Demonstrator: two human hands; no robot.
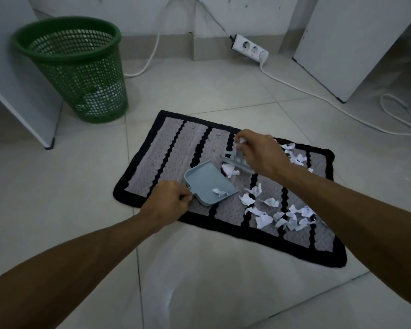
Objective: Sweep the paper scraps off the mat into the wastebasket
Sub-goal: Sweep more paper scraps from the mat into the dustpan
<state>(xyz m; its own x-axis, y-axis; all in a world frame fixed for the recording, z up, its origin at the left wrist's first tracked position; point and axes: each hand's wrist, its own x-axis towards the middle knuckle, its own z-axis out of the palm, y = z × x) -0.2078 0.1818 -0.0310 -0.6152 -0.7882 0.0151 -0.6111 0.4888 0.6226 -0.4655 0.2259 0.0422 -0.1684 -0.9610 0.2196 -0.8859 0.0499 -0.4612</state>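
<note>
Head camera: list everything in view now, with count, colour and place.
mat: one, grey with black stripes and border, on the tiled floor.
dustpan: one, light blue, on the mat.
brush: one, light blue, over the mat beside the dustpan.
paper scraps: many, white, mostly on the mat's right half; one in the dustpan.
wastebasket: one, green mesh, on the floor beyond the mat, left.
power strip: one, white, on the floor beyond the mat, right.
cables: several, white, on the floor.
left hand: fingers grip the dustpan's handle.
right hand: fingers hold the brush.
</note>
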